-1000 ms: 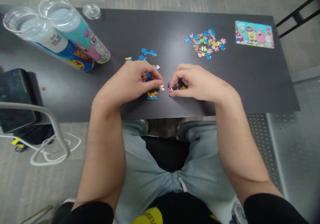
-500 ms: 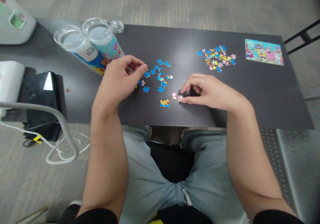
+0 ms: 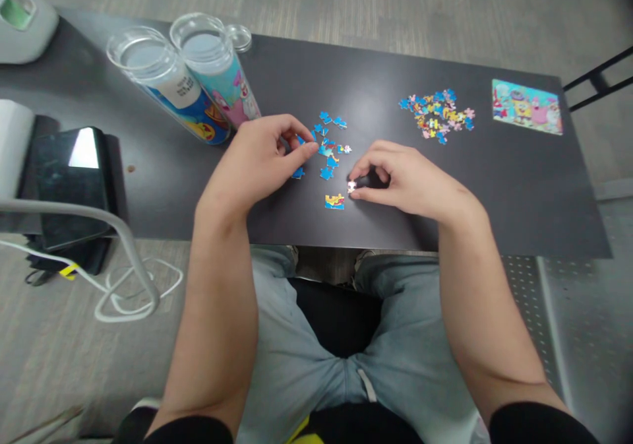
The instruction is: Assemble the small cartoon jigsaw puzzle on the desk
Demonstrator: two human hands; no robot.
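Note:
Thumb and forefinger of my right hand [image 3: 413, 179] are closed on a small pink and white puzzle piece [image 3: 351, 187] at the tabletop. Just left of it lies a yellow and blue joined bit of puzzle [image 3: 334, 202]. My left hand [image 3: 264, 150] is over the left side of a loose group of mostly blue puzzle pieces [image 3: 327, 173], hiding some of them. Its thumb and forefinger tips come together; whether anything is between them is hidden. Farther right is a mixed heap of puzzle pieces [image 3: 435, 115].
Two clear-topped cylinders [image 3: 180, 97] with cartoon prints stand behind my left hand, a clear lid [image 3: 240, 37] beside them. A cartoon picture card [image 3: 527, 107] lies at the table's right end. At left are a dark tablet-like device [image 3: 74, 187] and a grey curved tube [image 3: 99, 213].
My left hand has moved right over the blue pieces. My right hand has shifted slightly left, its pink piece now at the spot of the other pink piece. The camera view has shifted slightly.

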